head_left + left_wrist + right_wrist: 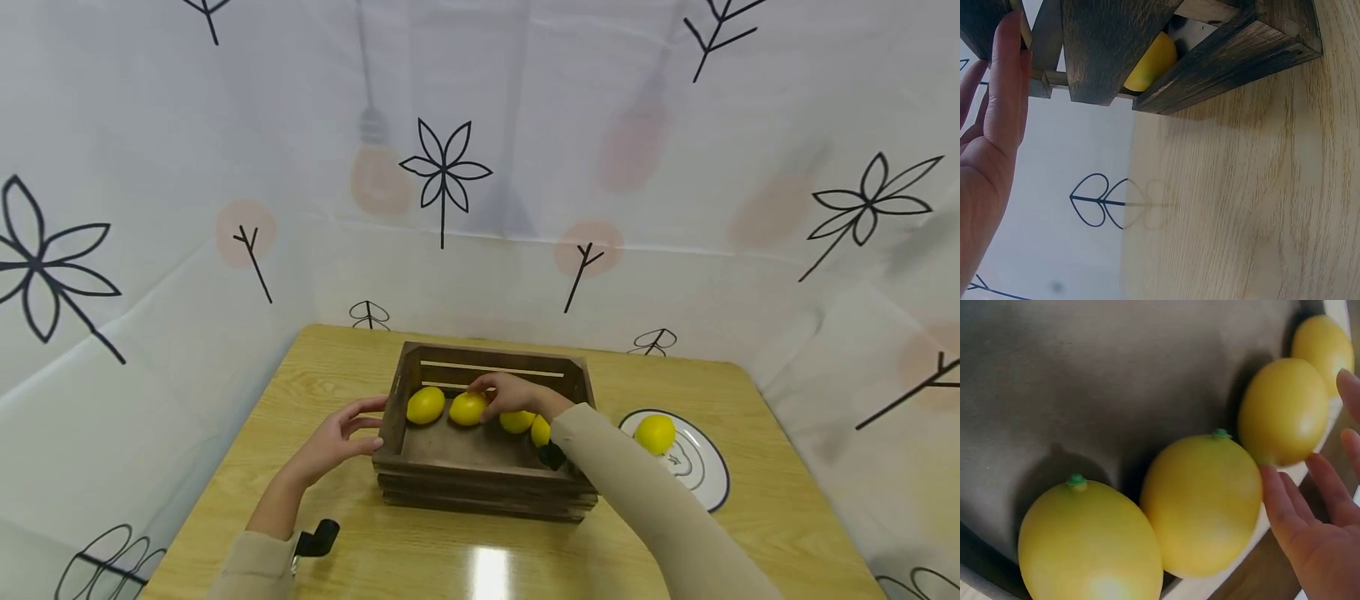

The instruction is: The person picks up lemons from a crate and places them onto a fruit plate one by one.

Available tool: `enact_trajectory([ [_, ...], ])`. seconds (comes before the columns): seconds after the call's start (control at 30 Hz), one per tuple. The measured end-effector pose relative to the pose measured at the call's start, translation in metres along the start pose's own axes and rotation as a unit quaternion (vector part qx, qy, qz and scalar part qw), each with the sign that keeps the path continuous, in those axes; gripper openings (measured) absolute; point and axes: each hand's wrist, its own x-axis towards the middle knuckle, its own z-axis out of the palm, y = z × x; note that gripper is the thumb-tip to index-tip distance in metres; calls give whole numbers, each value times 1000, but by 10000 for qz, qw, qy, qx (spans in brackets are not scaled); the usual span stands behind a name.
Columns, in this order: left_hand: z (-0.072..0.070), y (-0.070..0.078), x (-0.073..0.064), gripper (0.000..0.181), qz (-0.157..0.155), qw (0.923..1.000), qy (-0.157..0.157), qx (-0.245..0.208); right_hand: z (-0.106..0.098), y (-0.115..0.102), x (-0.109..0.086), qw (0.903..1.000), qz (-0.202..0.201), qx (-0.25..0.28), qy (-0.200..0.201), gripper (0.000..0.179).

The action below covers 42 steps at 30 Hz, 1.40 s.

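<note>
A dark wooden crate (480, 487) holds several yellow lemons in a row along its back side. My left hand (337, 442) rests its outstretched fingers against the crate's left end; the left wrist view shows the palm flat by the slats (1107, 50). Inside the crate, my right hand (513, 396) reaches over the second lemon from the left (467, 409), its relaxed fingers beside it. In the right wrist view these fingertips lie close to that lemon (1285, 412), the thumb apart. The leftmost lemon (425, 406) sits near the crate's corner. My right forearm partly hides the rightmost lemon (540, 430).
To the right of the crate, a white plate (708, 471) with a dark rim carries one lemon (656, 434). Everything stands on a light wooden table (337, 367). A patterned white cloth (480, 275) hangs behind and at both sides.
</note>
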Motion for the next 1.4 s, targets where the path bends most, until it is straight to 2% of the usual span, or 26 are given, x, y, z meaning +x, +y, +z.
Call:
enact_trajectory([
  [0.2,-1,0,0,59,62,10000,-35,-24,5,-3,4,9995,7,-300,-108,51],
  [0.4,0,3,1,59,89,10000,-13,-21,11,-6,6,9954,38,-944,-124,54],
  [0.67,1,3,1,58,118,9999,-80,1,21,-1,15,9917,-31,-1284,-83,45],
  [0.87,0,2,1,59,50,10000,-28,-4,24,0,18,9867,-132,-1593,-278,50],
  [1.2,0,1,3,59,72,10000,-45,-33,20,-6,16,9908,-39,-1346,-143,47],
  [1.4,0,2,1,59,32,10000,-36,-50,11,-12,13,9967,-249,-769,-30,47],
])
